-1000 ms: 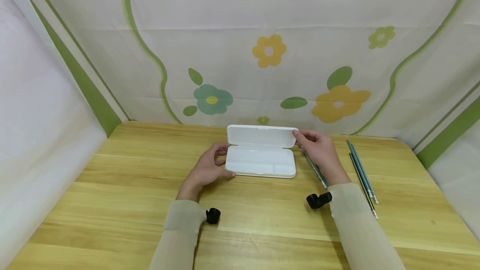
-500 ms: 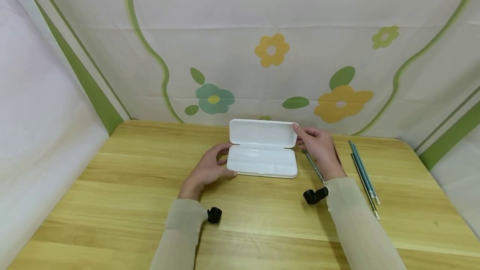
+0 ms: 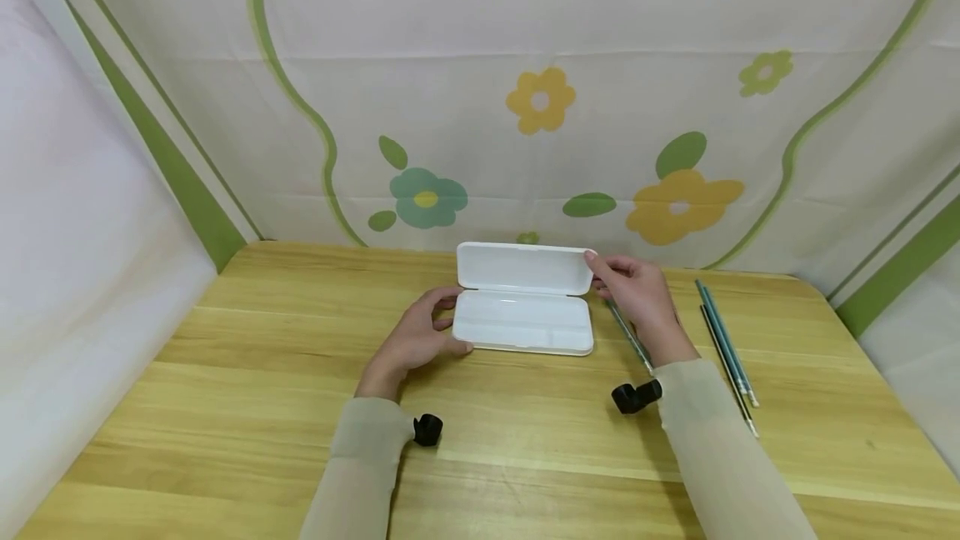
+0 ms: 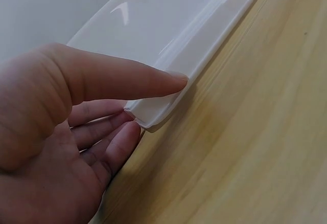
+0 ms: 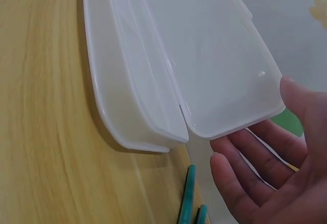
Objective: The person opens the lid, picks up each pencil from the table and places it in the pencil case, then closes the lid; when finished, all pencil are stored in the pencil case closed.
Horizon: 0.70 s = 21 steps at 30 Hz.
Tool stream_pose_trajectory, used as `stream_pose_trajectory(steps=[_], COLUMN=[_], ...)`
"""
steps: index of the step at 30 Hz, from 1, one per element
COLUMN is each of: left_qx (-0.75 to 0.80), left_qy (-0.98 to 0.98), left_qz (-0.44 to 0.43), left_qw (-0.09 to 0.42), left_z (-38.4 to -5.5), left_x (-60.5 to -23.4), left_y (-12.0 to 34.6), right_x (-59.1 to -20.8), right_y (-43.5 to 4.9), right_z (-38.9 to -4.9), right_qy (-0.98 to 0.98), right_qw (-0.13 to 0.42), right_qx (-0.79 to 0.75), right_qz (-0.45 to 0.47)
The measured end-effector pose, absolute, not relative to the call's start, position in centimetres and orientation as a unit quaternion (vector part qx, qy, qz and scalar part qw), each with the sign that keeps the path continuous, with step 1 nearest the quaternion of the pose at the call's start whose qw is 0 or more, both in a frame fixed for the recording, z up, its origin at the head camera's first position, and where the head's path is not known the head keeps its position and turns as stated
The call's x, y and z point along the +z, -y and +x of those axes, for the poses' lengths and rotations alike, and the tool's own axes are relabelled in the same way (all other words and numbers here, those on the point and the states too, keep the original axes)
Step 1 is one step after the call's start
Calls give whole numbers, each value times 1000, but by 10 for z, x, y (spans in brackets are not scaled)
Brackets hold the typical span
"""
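Observation:
A white plastic pencil case (image 3: 522,333) lies on the wooden table with its hinged lid (image 3: 525,267) raised at the back. Its inside shows shallow compartments with nothing in them. At the left end, my left hand (image 3: 416,336) grips the base: in the left wrist view the thumb (image 4: 153,78) lies on the front edge and the other fingers curl by the end wall. My right hand (image 3: 641,298) pinches the lid's right end, thumb on the rim and fingers behind, as the right wrist view shows. Teal pencils (image 5: 186,196) lie beside the case, partly hidden under that hand.
Farther right lie two teal pencils (image 3: 722,332) and a dark one (image 3: 729,369), their white ends toward the person. A flower-printed curtain (image 3: 480,148) hangs behind the table's back edge. The wooden table top (image 3: 525,457) extends in front of the case.
The lid's top edge has risen in view with my right hand, then dipped slightly, so its tilt has changed a little. The left hand and the base stay in place.

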<state>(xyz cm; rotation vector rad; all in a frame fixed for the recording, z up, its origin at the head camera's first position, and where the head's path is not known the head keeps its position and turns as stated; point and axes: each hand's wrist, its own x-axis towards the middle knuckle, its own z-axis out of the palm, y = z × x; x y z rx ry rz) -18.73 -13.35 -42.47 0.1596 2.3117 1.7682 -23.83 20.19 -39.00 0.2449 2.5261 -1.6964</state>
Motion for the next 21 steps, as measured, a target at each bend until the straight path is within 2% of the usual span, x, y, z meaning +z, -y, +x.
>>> stream_pose_trajectory(steps=[10, 21], left_qx=[597, 604], left_qy=[-792, -787], left_qz=[52, 45], left_qw=[114, 116], left_z=[-188, -188], left_x=[-428, -428], left_y=[134, 132], right_x=[-384, -386], right_y=[-212, -240], right_z=[-217, -190], right_qy=[-844, -842], right_qw=[11, 2], right_qx=[-535, -539], right_qz=[42, 41])
